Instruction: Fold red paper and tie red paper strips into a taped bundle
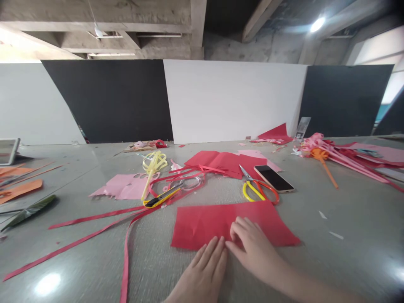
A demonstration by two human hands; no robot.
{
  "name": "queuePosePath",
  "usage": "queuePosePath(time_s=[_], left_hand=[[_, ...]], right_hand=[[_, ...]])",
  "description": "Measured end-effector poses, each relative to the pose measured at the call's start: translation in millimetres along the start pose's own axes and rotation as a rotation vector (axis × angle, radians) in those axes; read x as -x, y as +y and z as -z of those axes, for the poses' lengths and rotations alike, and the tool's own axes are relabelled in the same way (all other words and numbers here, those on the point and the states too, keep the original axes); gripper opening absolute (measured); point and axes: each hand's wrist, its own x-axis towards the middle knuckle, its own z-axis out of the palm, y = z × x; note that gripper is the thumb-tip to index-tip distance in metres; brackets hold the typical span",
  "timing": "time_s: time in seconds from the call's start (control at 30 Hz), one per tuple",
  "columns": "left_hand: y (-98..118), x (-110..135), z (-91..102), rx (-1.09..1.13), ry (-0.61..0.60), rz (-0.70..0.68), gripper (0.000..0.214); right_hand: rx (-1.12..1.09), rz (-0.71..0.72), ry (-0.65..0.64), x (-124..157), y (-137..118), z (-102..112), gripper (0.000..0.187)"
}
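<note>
A sheet of red paper (202, 221), lightly creased, lies flat on the grey table in front of me. My left hand (206, 265) rests palm down at its near edge, fingers stretched out side by side with the tips on the paper. Beside it, my right hand (252, 246) bends over the sheet; its fingertips touch the paper, and a gap shows between thumb and index finger. Neither hand grips anything. Just beyond the sheet are scissors (252, 185) with one yellow and one red handle loop, blades spread slightly. A yellow and black utility knife (162, 197) lies to the left.
More red paper (214, 162) lies behind the scissors, with a phone (274, 178) to the right. Yellow ribbon loops (154, 162) rest by pink cut paper (123, 187). Red strips (75, 242) trail left. Pink ribbons (344, 158) lie right, orange paper (23, 191) left. Panels (233, 101) stand behind.
</note>
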Motion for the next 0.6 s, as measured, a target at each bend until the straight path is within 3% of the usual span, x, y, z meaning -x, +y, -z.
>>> queuePosePath(time_s=[0.4, 0.6], left_hand=[[-9, 11, 4.7, 0.149, -0.041, 0.064, 0.064], [-19, 33, 6.4, 0.210, 0.041, 0.099, 0.061]], right_hand=[[-0.022, 0.028, -0.024, 0, 4, 2, 0.015], [-0.043, 0.016, -0.057, 0, 5, 4, 0.014]])
